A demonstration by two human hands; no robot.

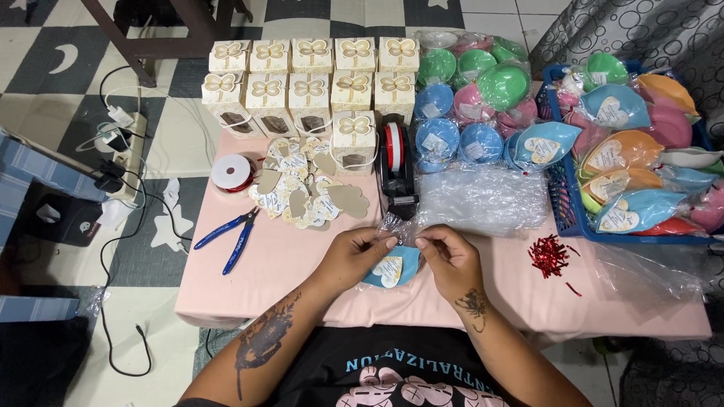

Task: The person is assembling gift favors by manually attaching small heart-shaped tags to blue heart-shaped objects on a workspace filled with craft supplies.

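Note:
My left hand (354,255) and my right hand (449,258) meet at the front middle of the pink table (286,264). Together they pinch the gathered top of a clear plastic bag (394,224). Inside the bag is a blue leaf-shaped dish (392,270) with a heart-shaped paper tag on it. The dish lies between my palms, partly hidden by my fingers. A black tape dispenser (397,169) stands just beyond my hands.
Cream gift boxes (309,79) line the back. Paper heart tags (302,188), a red ribbon spool (231,172) and blue-handled pliers (230,235) lie left. Bagged bowls (467,90), loose clear bags (483,200), red twist ties (548,255) and a blue basket (562,203) of wrapped dishes sit right.

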